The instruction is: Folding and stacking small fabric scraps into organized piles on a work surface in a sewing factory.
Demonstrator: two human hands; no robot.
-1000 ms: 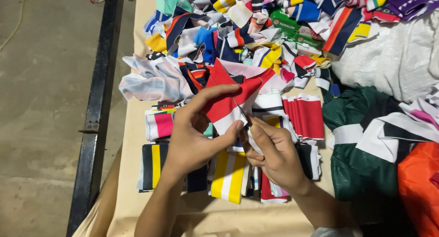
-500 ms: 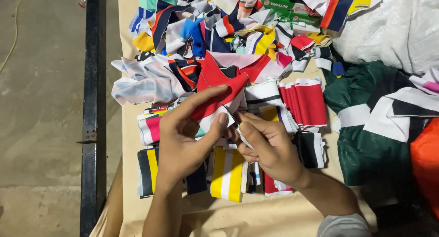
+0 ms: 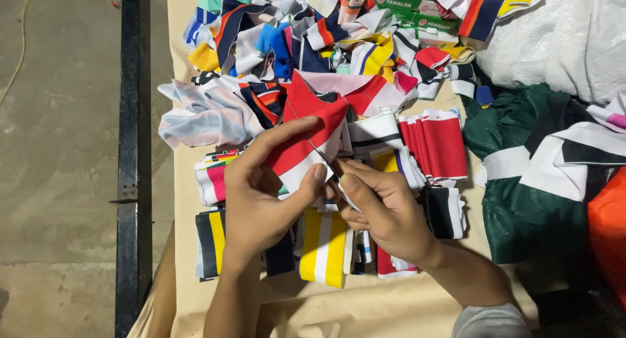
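Note:
My left hand pinches a red and white fabric piece between thumb and fingers, holding it above small stacks of folded pieces. My right hand is closed on the white lower edge of the same piece, its fingertips meeting my left thumb. Under my hands lie a yellow and white striped stack and a dark striped stack. A stack of red and white pieces lies just right of my hands.
A big loose heap of multicoloured fabric pieces fills the table's far side. Dark green cloth, white cloth and orange cloth lie at the right. A black metal rail borders the table's left edge, with concrete floor beyond.
Both hands stay on the red and white piece with small finger shifts. The view has tilted, so the scene sits a little higher and more to the left.

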